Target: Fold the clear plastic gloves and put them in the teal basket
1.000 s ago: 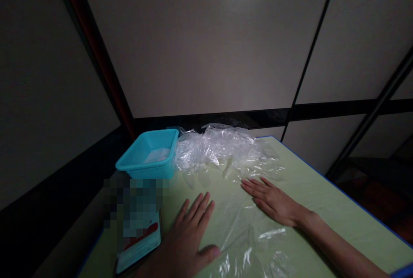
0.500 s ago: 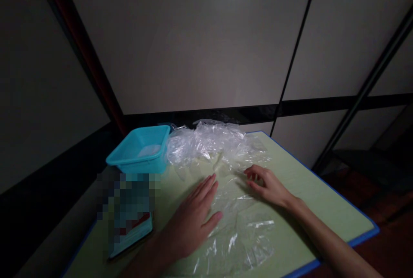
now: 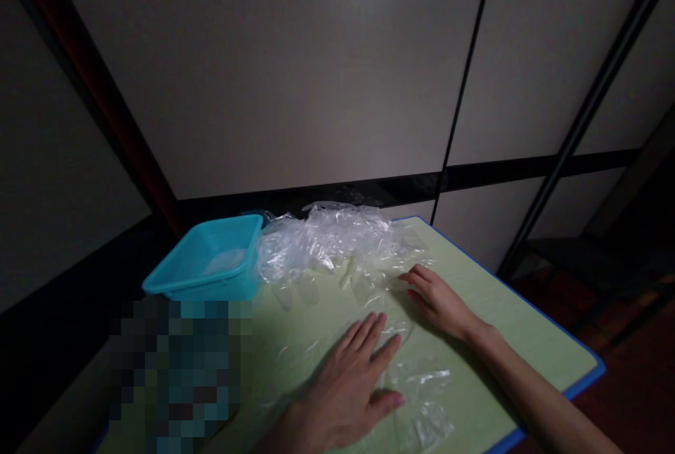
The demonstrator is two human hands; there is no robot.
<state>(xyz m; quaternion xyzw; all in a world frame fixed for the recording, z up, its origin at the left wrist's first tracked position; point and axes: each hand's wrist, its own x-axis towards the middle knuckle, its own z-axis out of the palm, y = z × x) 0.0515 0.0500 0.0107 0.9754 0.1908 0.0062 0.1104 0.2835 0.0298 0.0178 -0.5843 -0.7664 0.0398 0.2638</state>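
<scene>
My left hand [image 3: 353,384] lies flat, fingers stretched out and thumb apart, pressed on a thin clear plastic glove [image 3: 422,375] spread over the table. Part of this glove is hidden under the palm. My right hand [image 3: 435,303] hovers low by the glove's far end, its fingers loosely bent and a gap showing between thumb and forefinger. I see nothing held in it. Beyond both hands, a crumpled heap of clear plastic gloves [image 3: 337,236] sits at the back of the table, with a few finger-shaped ends pointing toward me.
A turquoise plastic basin [image 3: 211,289] stands at the back left, with something pale inside. In front of it, a blurred-out object [image 3: 197,377] lies on the table. The table [image 3: 527,348] has a pale green top with a blue edge. Cabinet panels [image 3: 316,88] rise behind.
My left hand has slid right and toward me over the plastic. My right hand has stayed almost in place, with its fingers slightly straighter. The view has shifted a little.
</scene>
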